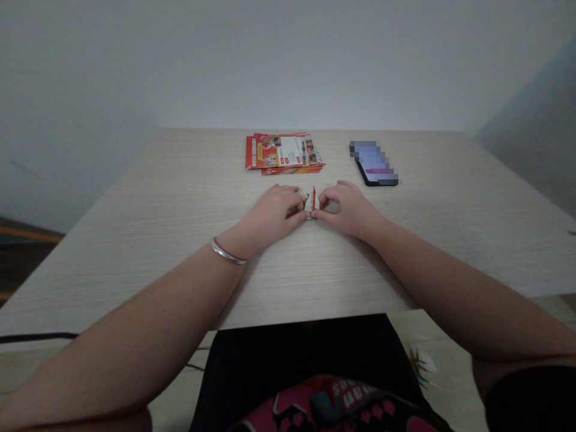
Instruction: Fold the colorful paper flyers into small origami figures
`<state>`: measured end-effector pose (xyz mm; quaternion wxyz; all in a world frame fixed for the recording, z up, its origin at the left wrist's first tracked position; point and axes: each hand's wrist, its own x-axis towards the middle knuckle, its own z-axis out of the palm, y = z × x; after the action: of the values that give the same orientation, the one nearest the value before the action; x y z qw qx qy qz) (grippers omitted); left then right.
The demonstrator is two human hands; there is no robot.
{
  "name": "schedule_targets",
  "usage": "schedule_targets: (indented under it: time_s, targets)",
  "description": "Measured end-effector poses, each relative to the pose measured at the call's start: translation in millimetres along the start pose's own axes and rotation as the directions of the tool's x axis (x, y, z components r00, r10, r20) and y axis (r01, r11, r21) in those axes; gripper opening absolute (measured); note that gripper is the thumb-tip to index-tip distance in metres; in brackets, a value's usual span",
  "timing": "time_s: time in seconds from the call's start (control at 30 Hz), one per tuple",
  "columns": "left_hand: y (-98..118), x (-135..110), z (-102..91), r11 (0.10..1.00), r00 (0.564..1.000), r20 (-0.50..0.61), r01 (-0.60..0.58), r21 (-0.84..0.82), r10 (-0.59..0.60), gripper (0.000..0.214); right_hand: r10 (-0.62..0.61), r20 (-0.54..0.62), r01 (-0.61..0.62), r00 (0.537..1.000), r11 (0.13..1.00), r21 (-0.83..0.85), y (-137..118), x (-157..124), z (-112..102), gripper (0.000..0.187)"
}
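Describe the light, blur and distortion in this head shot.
Head view: soft, even light, dimmer at the corners, with faint shadows under the forearms on the table. Head view: the phone screen is pixelated, without glare. Head view: wide-angle stretch splays the table edges; the folded paper pinched between left hand and right hand is too small to read.
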<state>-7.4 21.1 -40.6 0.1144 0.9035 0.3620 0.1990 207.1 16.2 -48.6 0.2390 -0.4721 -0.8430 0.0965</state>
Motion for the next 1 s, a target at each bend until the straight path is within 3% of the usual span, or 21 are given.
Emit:
schedule_targets:
  time_s: [0.17,0.27,0.37,0.5,0.6,1.0]
  targets:
    - [1.0,0.6,0.9,0.99,0.991,-0.025,0.129,-0.064,-0.131,0.018,0.075,0.006,-0.075,0.997,0.996,0.046,-0.4,2.4,0.3,0.014]
    - [-0.4,1.2,2.3,0.988,0.991,-0.019,0.132,-0.076,-0.134,0.022,0.09,0.01,-0.09,0.996,0.995,0.046,-1.0,3.3,0.9,0.014]
    - [-1.5,0.9,4.4,0.988,0.991,-0.016,0.129,-0.087,-0.131,0.025,0.068,0.006,-0.068,0.998,0.998,-0.012,-1.8,4.2,1.9,0.014]
    - [0.9,-0.7,6.8,0.959,0.972,-0.049,0.216,-0.181,-0.228,0.019,-0.002,0.016,0.004,1.0,0.992,-0.124,-2.2,5.6,3.0,0.017]
    - [3.2,-1.3,7.2,0.941,0.958,-0.056,0.265,-0.212,-0.282,0.016,0.011,0.009,-0.01,1.0,0.995,-0.103,-1.7,6.1,4.6,0.018]
    - [2.7,-0.9,6.2,0.971,0.974,-0.054,0.215,-0.107,-0.222,0.023,0.122,-0.045,-0.123,0.992,0.992,-0.04,-5.2,5.7,5.3,0.017]
